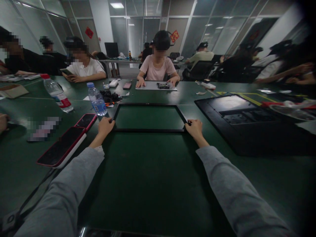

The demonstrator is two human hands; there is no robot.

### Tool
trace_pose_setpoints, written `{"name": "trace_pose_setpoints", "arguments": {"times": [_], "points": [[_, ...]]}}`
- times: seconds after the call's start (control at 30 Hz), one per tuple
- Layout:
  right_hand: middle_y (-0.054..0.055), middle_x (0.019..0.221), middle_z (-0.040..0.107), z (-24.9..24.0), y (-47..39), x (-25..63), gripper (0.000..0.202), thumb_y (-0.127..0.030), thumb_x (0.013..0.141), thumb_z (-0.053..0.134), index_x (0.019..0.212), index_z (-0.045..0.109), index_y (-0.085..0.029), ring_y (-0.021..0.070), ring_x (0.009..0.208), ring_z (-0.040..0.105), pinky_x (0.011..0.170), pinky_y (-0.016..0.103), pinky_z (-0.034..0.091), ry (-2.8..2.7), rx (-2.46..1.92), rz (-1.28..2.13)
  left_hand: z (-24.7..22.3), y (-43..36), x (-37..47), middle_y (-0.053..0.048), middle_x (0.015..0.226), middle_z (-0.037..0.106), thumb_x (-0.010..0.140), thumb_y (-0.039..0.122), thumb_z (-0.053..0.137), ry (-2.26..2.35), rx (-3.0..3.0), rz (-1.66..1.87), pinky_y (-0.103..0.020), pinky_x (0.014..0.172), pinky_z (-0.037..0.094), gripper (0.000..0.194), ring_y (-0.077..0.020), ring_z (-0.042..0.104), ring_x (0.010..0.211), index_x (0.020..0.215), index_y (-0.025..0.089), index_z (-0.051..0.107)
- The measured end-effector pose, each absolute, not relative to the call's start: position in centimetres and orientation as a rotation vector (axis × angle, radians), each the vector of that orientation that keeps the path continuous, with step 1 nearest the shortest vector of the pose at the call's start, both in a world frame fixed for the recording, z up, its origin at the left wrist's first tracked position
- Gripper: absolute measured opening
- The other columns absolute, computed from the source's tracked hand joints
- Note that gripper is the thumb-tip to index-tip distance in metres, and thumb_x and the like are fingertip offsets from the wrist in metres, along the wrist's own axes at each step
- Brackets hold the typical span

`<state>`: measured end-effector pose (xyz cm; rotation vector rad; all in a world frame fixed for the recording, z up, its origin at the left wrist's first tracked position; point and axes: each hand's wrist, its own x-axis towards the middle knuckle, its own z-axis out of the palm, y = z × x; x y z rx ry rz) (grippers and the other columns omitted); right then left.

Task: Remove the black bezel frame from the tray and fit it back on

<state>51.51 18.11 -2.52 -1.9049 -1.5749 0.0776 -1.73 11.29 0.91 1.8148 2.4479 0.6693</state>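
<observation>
A thin black rectangular frame, like a monitor bezel, lies on or just above the green table; I cannot tell which. Green tabletop shows through its open middle. My left hand grips the frame's left side near the front corner. On the opposite side, my right hand is closed round the frame near the front right corner. Fingers of both hands wrap the edge, partly hiding those corners. To the right lies a large black panel with recesses, apart from my right hand.
Left of my left arm are smartphones in red-edged cases. Two water bottles, one blue-capped and one red-capped, stand behind. Across the green table, a person in pink rests both hands by a grey panel.
</observation>
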Motion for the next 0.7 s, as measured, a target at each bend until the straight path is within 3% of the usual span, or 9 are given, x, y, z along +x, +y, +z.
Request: {"name": "trace_pose_setpoints", "arguments": {"times": [0.7], "points": [[0.02, 0.116, 0.061, -3.01, 18.66, 51.88, 0.038, -0.025, 0.086, 0.056, 0.116, 0.073, -0.01, 0.0337, 0.115, 0.053, 0.107, 0.052, 0.042, -1.576, -1.872, 0.079, 1.3, 11.08, -1.42, -0.016, 0.128, 0.067, 0.096, 0.041, 0.052, 2.458, 1.81, 0.627, -0.038, 0.096, 0.05, 0.042, -0.0315, 0.065, 0.114, 0.123, 0.017, 0.074]]}}
